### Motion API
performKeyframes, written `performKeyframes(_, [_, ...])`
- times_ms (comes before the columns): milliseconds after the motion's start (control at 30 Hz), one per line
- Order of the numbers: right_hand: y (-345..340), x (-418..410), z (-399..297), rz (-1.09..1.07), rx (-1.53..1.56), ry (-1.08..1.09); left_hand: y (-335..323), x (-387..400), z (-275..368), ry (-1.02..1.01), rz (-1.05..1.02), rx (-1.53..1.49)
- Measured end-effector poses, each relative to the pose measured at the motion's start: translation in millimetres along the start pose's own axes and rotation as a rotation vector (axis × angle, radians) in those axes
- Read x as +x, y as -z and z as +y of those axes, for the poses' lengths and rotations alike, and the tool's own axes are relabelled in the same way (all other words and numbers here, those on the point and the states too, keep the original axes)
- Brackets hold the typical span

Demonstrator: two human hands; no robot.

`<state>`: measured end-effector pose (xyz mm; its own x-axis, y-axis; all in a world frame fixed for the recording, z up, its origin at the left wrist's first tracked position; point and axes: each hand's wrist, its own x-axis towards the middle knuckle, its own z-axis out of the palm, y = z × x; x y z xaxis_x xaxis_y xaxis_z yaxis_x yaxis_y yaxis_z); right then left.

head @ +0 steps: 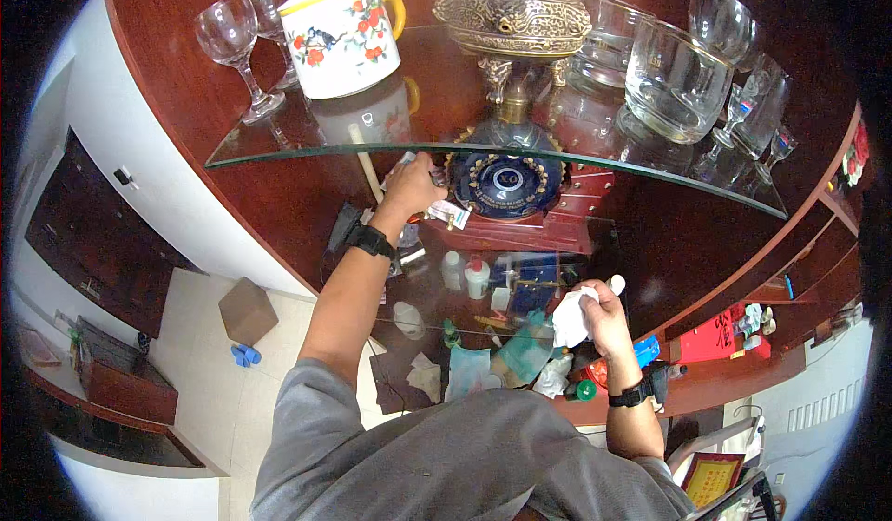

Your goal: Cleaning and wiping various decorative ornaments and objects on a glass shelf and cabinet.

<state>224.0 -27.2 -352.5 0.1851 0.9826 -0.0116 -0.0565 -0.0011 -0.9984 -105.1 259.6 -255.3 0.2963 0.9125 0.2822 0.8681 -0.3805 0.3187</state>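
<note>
My right hand (608, 317) grips a crumpled white tissue or cloth (573, 319) beside the lower glass shelf. My left hand (413, 185) reaches in beneath the front edge of the upper glass shelf (509, 150). Its fingers are at some small items partly hidden by the hand, so I cannot tell whether it holds one. Just right of it stands a round dark blue brandy bottle (507, 181) with gold trim, on a dark red wooden stand (516, 232). A pale stick (366, 162) leans to the left of this hand, and a small printed packet (449, 213) lies below it.
Overhead, the glass shelf bears stemmed glasses (237, 47), a painted lidded mug (345, 40), an ornate bronze-coloured censer (516, 15) and a glass tumbler (676, 85). Small bottles (477, 277), plastic bags (526, 347) and a green-capped jar (582, 390) sit lower down.
</note>
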Motion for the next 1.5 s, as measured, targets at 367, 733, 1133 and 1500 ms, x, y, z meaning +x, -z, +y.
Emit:
performKeyframes(367, [1, -5, 0, 0.046, 0.085, -0.035, 7, 4, -8, 0.031, -0.021, -0.775])
performKeyframes(733, [-8, -4, 6, -0.01, 0.138, -0.061, 49, -24, -25, -0.114, 0.761, -1.104])
performKeyframes(1133, [-9, -4, 14, -0.027, 0.108, -0.053, 16, -77, -48, 0.22, 0.398, 0.005])
performKeyframes(1500, [-9, -6, 13, -0.024, 0.182, -0.061, 38, -61, -5, -0.459, 0.229, 0.031])
